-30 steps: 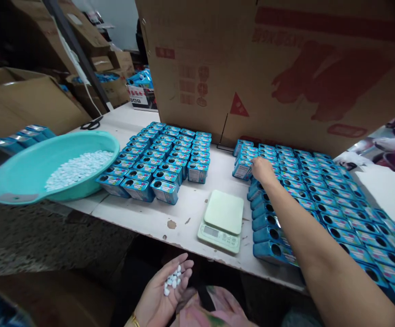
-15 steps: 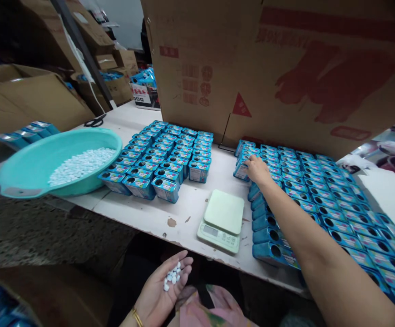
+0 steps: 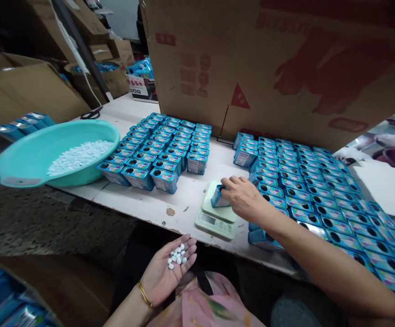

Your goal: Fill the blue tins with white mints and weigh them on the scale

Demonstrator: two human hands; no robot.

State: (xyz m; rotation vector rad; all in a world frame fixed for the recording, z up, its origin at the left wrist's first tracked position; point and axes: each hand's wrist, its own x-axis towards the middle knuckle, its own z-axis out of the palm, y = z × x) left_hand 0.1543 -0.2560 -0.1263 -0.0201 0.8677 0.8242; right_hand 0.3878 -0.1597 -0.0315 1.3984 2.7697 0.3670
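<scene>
My right hand (image 3: 242,197) grips a small blue tin (image 3: 219,197) and holds it on the pale green kitchen scale (image 3: 214,219) at the table's front edge. My left hand (image 3: 169,269) rests palm up below the table edge, fingers cupped around several small white tablets (image 3: 176,256). A block of open blue tins (image 3: 163,152) stands left of the scale. A larger block of the same tins (image 3: 306,190) spreads to the right, under my right forearm.
A teal basin (image 3: 20,159) holding white tablets sits at the table's left end, with more blue tins (image 3: 20,125) behind it. A big cardboard box (image 3: 272,68) stands at the back. Black scissors (image 3: 91,113) lie on the far left of the table. Cardboard cartons fill the left.
My right hand picked one tin from the far left corner of the right block and brought it back onto the scale. My left hand stayed cupped with the tablets.
</scene>
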